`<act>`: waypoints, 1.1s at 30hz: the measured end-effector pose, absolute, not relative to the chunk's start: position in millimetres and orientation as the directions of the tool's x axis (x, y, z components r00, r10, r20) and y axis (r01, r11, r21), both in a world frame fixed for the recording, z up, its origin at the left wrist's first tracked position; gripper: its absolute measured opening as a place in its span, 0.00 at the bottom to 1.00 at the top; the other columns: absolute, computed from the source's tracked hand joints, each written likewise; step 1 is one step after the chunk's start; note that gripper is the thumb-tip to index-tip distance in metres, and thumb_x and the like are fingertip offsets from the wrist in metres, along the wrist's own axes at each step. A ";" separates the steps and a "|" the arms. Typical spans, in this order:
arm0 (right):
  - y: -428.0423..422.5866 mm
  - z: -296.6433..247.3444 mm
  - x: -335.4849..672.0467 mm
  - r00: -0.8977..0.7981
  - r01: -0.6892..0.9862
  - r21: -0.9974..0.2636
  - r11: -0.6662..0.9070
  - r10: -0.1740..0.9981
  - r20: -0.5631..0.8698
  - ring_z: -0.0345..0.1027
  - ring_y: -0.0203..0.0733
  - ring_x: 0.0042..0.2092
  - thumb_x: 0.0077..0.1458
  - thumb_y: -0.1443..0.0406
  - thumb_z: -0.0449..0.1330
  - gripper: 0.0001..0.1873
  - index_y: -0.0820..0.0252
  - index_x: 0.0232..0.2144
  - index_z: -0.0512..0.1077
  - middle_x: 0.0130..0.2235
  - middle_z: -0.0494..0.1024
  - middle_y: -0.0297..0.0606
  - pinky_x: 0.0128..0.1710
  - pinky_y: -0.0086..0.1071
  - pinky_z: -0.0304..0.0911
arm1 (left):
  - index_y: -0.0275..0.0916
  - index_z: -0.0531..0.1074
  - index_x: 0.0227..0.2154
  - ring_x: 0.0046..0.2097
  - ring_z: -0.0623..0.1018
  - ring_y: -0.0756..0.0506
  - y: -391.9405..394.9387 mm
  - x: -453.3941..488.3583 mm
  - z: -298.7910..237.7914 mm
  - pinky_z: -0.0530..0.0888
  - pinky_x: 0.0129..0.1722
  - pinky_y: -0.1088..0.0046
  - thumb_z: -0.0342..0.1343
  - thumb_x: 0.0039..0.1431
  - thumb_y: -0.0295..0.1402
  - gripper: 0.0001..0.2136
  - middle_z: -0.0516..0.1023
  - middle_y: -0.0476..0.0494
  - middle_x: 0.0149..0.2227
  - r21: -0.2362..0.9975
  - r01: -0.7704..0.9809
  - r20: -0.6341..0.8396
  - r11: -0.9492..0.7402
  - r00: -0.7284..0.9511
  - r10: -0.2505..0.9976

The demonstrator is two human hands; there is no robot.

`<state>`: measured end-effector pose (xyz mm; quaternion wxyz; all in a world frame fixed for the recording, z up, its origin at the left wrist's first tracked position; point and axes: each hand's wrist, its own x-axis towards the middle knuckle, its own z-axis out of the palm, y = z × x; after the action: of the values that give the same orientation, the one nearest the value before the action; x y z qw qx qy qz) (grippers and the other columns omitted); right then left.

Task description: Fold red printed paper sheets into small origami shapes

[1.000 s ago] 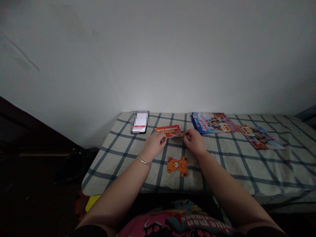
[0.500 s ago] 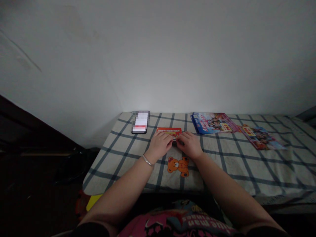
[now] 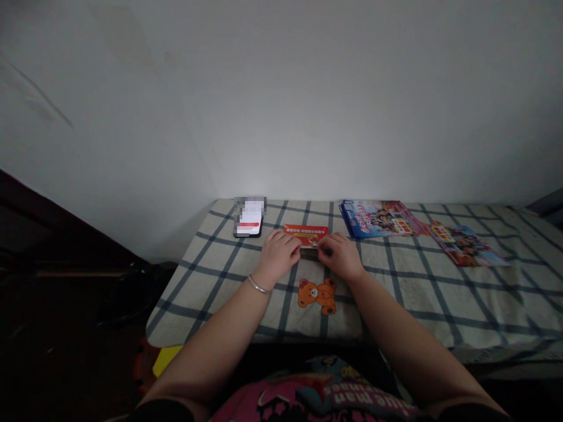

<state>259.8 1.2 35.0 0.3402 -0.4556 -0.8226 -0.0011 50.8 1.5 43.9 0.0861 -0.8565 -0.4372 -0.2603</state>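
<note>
A folded red leaflet point(image 3: 305, 233) with white and yellow print lies on the checked tablecloth between my hands, its near edge slightly raised. My left hand point(image 3: 280, 255), with a silver bangle at the wrist, has its curled fingers on the leaflet's left near corner. At the right near corner, the fingers of my right hand point(image 3: 340, 255) are pinched on the same edge. The fingertips are partly hidden. Just below the hands, an orange bear picture point(image 3: 317, 296) shows on the cloth.
A phone point(image 3: 250, 217) with a lit, pixelated screen lies at the back left. A stack of blue and pink flyers point(image 3: 380, 218) sits to the right, and another flyer point(image 3: 466, 243) lies beyond it. The wall point(image 3: 281, 117) rises behind the checked tablecloth point(image 3: 211, 275).
My left hand has slid left, away from my right hand, and more of the red leaflet's face shows between them. The leaflet has shifted slightly right.
</note>
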 end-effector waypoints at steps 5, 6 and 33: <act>3.3 34.8 264.5 -0.312 0.766 -0.347 0.541 0.785 0.535 0.67 0.44 0.39 0.49 0.72 0.59 0.06 0.55 0.29 0.71 0.33 0.77 0.36 0.41 0.35 0.63 | 0.41 0.71 0.32 0.40 0.73 0.43 2.8 44.3 43.6 0.67 0.47 0.62 0.54 0.57 0.27 0.03 0.77 0.47 0.34 0.101 0.818 0.517 -0.566 0.442 0.733; 3.8 34.7 265.5 -0.302 0.771 -0.352 0.531 0.791 0.531 0.67 0.44 0.39 0.49 0.71 0.59 0.06 0.55 0.29 0.71 0.33 0.77 0.36 0.41 0.36 0.63 | 0.41 0.71 0.32 0.40 0.73 0.43 3.0 42.9 43.4 0.67 0.46 0.62 0.54 0.57 0.28 0.03 0.77 0.47 0.34 0.104 0.826 0.513 -0.554 0.433 0.741; 7.3 30.6 276.8 -0.337 0.779 -0.341 0.526 0.810 0.479 0.69 0.42 0.37 0.49 0.69 0.60 0.03 0.56 0.28 0.72 0.32 0.77 0.36 0.39 0.34 0.64 | 0.40 0.71 0.43 0.46 0.73 0.42 5.3 38.1 38.8 0.71 0.47 0.62 0.54 0.60 0.29 0.09 0.76 0.43 0.44 0.221 0.761 0.490 -0.610 0.454 0.744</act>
<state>276.8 7.3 30.6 0.3082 -0.4864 -0.8172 0.0252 38.1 5.3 38.8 0.0152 -0.8526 -0.4412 -0.2797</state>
